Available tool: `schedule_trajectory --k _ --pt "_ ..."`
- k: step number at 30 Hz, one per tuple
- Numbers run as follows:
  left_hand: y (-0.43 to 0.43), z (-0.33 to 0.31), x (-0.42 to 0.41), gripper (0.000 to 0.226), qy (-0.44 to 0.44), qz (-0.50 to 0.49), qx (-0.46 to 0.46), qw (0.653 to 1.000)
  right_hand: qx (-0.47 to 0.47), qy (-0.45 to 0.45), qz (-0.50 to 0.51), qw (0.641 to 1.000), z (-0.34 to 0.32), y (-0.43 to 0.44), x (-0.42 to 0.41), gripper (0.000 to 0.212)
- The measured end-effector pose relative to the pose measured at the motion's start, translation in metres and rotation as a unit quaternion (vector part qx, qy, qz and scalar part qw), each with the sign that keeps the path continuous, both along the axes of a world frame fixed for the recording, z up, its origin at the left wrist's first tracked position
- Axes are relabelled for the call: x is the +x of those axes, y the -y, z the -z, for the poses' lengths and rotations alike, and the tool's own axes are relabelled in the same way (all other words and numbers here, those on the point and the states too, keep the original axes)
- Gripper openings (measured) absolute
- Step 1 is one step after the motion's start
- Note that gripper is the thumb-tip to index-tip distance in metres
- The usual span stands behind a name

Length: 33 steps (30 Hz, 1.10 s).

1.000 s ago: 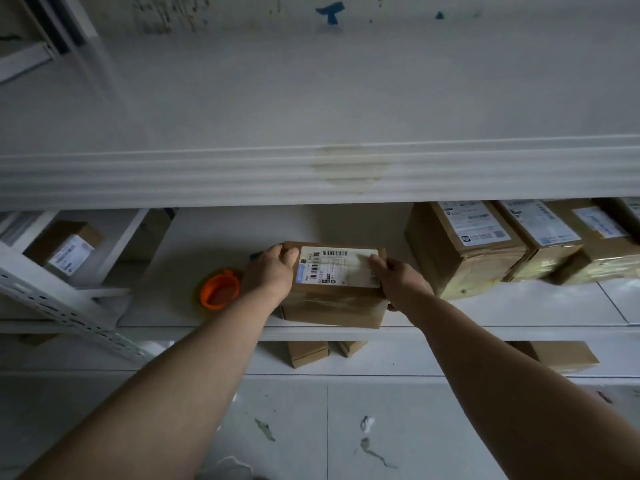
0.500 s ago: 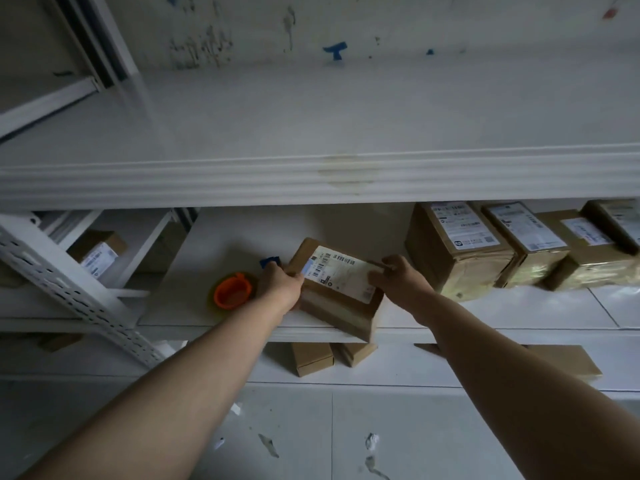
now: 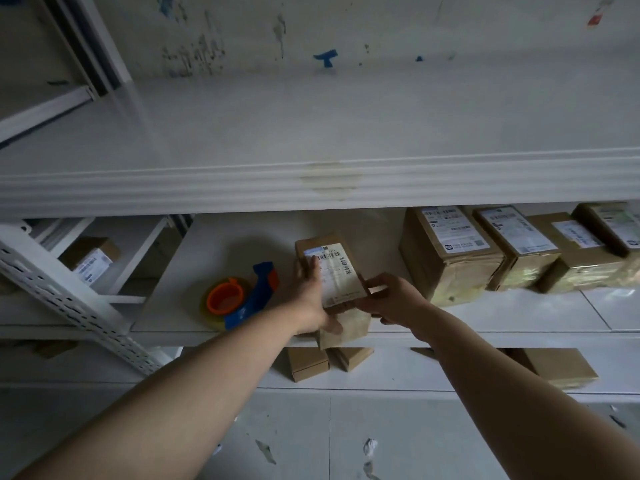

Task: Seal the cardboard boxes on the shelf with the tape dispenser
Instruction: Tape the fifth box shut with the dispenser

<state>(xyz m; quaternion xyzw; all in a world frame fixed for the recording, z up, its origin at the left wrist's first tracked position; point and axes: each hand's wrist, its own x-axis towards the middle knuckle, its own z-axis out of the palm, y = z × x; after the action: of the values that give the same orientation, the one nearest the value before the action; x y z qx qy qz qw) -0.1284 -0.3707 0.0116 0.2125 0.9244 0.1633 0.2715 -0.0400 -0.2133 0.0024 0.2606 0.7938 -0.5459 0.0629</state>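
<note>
"Where was the small box (image 3: 330,271)?"

"At the front edge of the shelf (image 3: 485,317), long axis running away from the person. The left hand (image 3: 311,299) clasped its left side, and the right hand (image 3: 394,299) gripped the near right corner."

"And the tape dispenser (image 3: 242,299)?"

"It lay just left of the box, so the left hand was nearer."

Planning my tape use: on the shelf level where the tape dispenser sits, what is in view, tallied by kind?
Held box: 1
Boxes standing on the right: 4
Tape dispenser: 1
Total: 6
</note>
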Motion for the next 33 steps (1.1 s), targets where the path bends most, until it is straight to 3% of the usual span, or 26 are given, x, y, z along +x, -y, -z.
schedule_trajectory --k 6,11,18,20,22,24,25,28,33 --pt "-0.016 -0.006 -0.02 0.109 -0.071 -0.002 0.0 0.997 0.075 -0.058 0.024 0.995 0.005 0.0 -0.02 0.048" --pt "-0.033 -0.004 -0.035 0.093 -0.094 -0.025 -0.01 0.995 0.022 -0.036 0.042 0.998 0.004 -0.01 -0.039 0.043" --pt "-0.039 0.002 -0.04 0.076 -0.137 -0.05 -0.02 0.989 0.113 0.001 -0.019 0.993 -0.005 -0.011 -0.045 0.041" --pt "-0.032 0.006 -0.036 0.077 -0.124 -0.04 0.02 0.991 0.129 -0.001 -0.026 0.991 -0.006 -0.008 -0.042 0.041" --pt "-0.018 0.009 -0.034 0.099 -0.106 -0.025 0.027 0.994 0.166 -0.028 -0.004 0.986 -0.006 -0.002 -0.037 0.042" --pt "0.002 0.008 -0.035 0.12 -0.145 -0.037 -0.01 0.989 0.216 -0.083 0.033 0.972 -0.006 0.005 -0.036 0.041" --pt "0.014 0.009 -0.038 0.118 -0.18 -0.053 -0.035 0.982 0.235 -0.111 0.05 0.964 -0.006 0.009 -0.035 0.04" --pt "0.056 0.011 -0.048 0.081 -0.225 -0.108 -0.128 0.96 0.251 -0.174 0.086 0.948 -0.012 0.026 -0.032 0.04" --pt "0.107 0.03 -0.061 0.05 -0.121 -0.097 -0.279 0.948 0.227 -0.201 0.047 0.952 -0.014 0.06 -0.036 0.039"
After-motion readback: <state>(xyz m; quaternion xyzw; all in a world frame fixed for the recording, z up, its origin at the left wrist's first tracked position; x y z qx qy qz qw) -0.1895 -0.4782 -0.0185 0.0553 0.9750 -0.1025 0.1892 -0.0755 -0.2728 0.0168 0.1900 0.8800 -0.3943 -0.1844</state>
